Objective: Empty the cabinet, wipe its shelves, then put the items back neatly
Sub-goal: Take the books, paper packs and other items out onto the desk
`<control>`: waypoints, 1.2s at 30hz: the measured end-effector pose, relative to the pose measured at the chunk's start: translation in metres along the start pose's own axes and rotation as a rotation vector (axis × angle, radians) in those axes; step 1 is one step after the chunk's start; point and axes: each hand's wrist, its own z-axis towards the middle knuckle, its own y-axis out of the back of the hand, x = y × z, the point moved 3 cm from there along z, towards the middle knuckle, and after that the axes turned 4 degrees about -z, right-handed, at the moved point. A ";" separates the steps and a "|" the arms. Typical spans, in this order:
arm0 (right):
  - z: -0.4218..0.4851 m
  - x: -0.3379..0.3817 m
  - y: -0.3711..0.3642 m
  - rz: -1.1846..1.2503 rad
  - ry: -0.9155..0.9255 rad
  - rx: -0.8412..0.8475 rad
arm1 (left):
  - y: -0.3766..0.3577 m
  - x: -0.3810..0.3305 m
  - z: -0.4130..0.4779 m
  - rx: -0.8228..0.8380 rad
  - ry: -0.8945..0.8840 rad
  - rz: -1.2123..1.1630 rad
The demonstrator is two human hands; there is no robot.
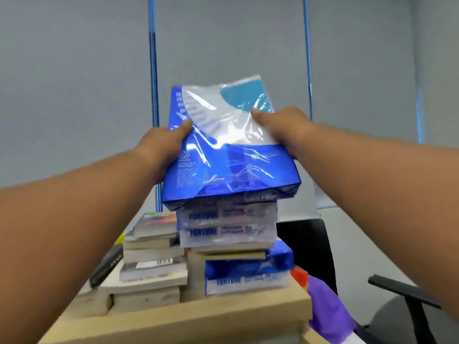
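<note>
Grey partition wall point(74, 70) behind. Cabinet not in view.

Wooden table point(198, 316) below, loaded with the cabinet's contents: a pile of books point(151, 259) on the left and, just beside it, a taller stack of paper reams point(227, 227) with a few thin books sandwiched partway down. Black chair point(305, 244) and something purple point(325, 309) off the table's right edge.

Blue-wrapped ream point(231, 155) held over the tall stack, tilted, its near end low against the top ream. Touching or just clear: cannot tell.

Left hand point(161, 147) grasps the ream's left edge, thumb on top. Right hand point(283, 127) grasps the right edge the same way. The fingers of both are hidden underneath.

Judgement: the ream is either being set on this stack or taken off it; which one cannot be told from here.

Handling notes:
- Level the ream before it bears weight; a tilted landing would push the top reams sideways.
- Square its edges with the ream below.
- The wrap looks glossy and loose, so grip the block rather than the film.
- The stack is tall and mixed in footprint. Lower gently and slide the fingers out one side at a time.
</note>
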 end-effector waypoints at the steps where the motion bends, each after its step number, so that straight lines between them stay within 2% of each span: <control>1: 0.007 0.000 -0.004 -0.041 -0.007 0.010 | -0.002 0.004 0.009 0.000 0.034 0.009; 5: 0.025 -0.001 -0.018 -0.195 -0.028 0.101 | -0.007 0.015 0.041 0.011 0.140 0.073; 7: 0.023 -0.010 -0.026 -0.240 -0.118 0.256 | -0.008 0.019 0.050 0.036 0.218 0.271; 9: 0.011 -0.021 -0.032 -0.368 -0.219 0.473 | -0.007 0.021 0.046 0.153 0.293 0.570; 11: 0.000 -0.027 -0.027 -0.407 -0.251 0.537 | -0.003 0.024 0.045 0.214 0.280 0.700; 12: -0.002 -0.030 -0.023 -0.313 -0.275 0.516 | 0.001 0.025 0.045 0.198 0.285 0.677; 14: -0.005 -0.039 -0.016 -0.067 -0.312 0.466 | 0.008 0.030 0.036 0.162 0.354 0.446; 16: -0.011 -0.044 -0.016 0.037 -0.265 0.495 | 0.014 0.032 0.030 0.183 0.265 0.190; 18: -0.019 -0.043 -0.012 -0.029 -0.184 0.544 | 0.018 0.029 0.013 0.362 0.077 0.086; 20: -0.031 -0.037 -0.004 -0.177 -0.109 0.604 | 0.020 0.029 -0.011 0.520 -0.019 0.155; 22: -0.042 -0.030 -0.001 -0.315 -0.050 0.676 | 0.022 0.034 -0.024 0.545 -0.082 0.277; 24: -0.049 -0.027 0.000 -0.358 -0.012 0.638 | 0.025 0.040 -0.030 0.437 -0.118 0.295; 27: -0.049 -0.033 -0.006 -0.292 0.046 0.444 | 0.026 0.049 -0.035 0.208 -0.191 0.283; 30: -0.052 -0.047 -0.013 -0.346 0.107 0.265 | 0.022 0.053 -0.041 0.034 -0.256 0.419; 36: -0.075 -0.057 -0.027 -0.545 0.187 0.148 | 0.017 0.052 -0.064 -0.018 -0.232 0.568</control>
